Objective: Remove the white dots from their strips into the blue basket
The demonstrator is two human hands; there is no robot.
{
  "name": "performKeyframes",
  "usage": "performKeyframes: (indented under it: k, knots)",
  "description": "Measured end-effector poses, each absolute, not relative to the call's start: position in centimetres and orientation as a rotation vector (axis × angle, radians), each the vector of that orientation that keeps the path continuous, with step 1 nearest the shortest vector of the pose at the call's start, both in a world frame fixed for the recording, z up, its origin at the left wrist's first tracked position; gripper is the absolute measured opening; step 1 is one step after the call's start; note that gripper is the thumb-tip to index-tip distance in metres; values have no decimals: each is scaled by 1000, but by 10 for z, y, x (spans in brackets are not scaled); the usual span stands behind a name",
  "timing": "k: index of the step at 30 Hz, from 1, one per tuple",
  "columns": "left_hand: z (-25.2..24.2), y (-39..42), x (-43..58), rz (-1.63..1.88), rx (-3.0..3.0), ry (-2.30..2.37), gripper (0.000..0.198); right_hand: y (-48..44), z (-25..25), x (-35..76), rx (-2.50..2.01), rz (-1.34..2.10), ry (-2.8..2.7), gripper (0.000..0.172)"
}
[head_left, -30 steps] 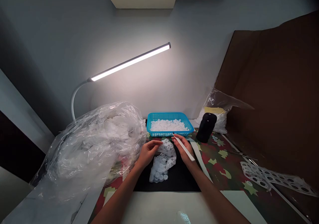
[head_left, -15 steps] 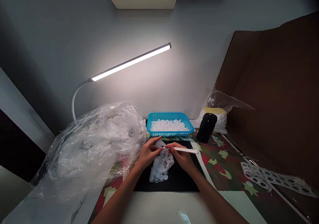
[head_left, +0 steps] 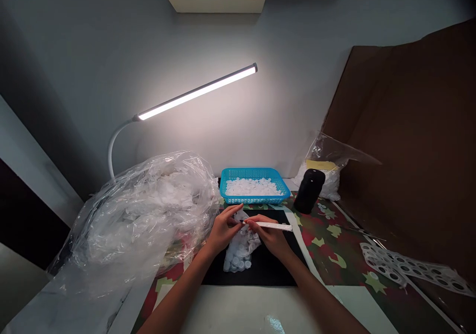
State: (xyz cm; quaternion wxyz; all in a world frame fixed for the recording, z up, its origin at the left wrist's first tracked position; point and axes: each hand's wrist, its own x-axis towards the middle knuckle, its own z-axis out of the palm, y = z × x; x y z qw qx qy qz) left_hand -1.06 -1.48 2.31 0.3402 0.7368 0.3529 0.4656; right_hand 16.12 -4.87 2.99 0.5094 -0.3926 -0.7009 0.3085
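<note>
- Desk (head_left: 336,247): covered in a red-and-green patterned sheet; near edge plain white.
- Black mat (head_left: 269,272): flat at the middle of the near edge.
- Cluster of white caps (head_left: 240,252): on the mat's left part.
- White strip (head_left: 302,247): along the mat's right edge.
- Blue basket (head_left: 255,199): far edge, middle, filled with white discs.
- Black cylinder (head_left: 308,191): upright, just right of the basket.
- Large clear plastic bag (head_left: 137,220): crumpled, fills the left side.
- Small clear bag (head_left: 329,175): far right corner.
- Punched white sheet (head_left: 409,267): right edge.

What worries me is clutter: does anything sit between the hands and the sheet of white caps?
Nothing visible does. The left hand touches the sheet of white caps at its top edge, and the white stick held in the right hand has its tip at the sheet.
</note>
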Motion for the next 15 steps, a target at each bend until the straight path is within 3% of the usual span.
performKeyframes:
  k: [10, 15]
  knots:
    - [17, -17, -6, 1175, 2055, 852, 45, -48, 29, 160, -951, 702, -1677, 22]
    - [17, -15, -7, 1185, 2060, 868, 51, -50, 29, 161, -982, 694, -1582, 29]
